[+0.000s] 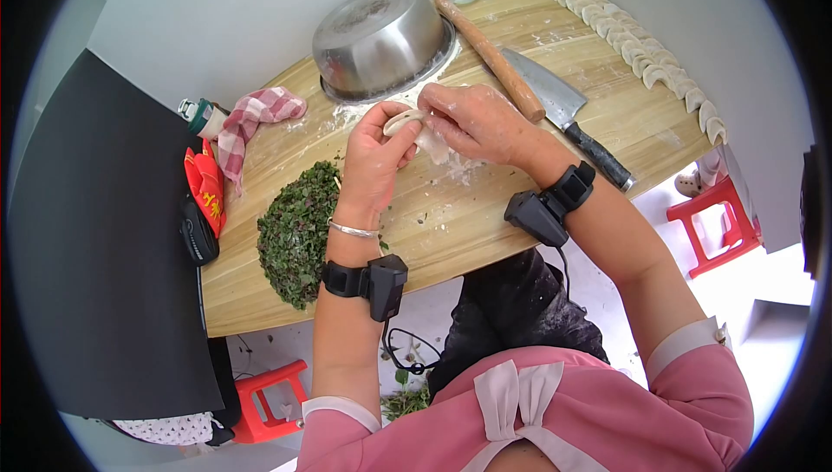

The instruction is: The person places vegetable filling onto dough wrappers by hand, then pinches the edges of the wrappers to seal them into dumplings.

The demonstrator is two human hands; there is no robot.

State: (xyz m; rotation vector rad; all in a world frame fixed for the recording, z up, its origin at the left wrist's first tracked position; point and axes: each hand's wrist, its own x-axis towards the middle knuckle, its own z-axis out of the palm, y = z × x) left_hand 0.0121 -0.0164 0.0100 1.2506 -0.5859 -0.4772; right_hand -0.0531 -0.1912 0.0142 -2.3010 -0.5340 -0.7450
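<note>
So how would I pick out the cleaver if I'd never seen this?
On the table, find the big upturned steel bowl. To its right slants a rolling pin, and the cleaver lies just right of that. Unlike the pin, it has a broad grey blade and a dark handle.

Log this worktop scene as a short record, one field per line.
left hand: holding a dough piece
right hand: at the dough's right side, grip partly hidden
filling: heaped chopped greens, left
shaped dough: overlapping crescents, far right
tools: rolling pin beside cleaver
cookware: upside-down metal basin
cloth: red-and-white checked, left
surface: wooden table, floury patches
</note>
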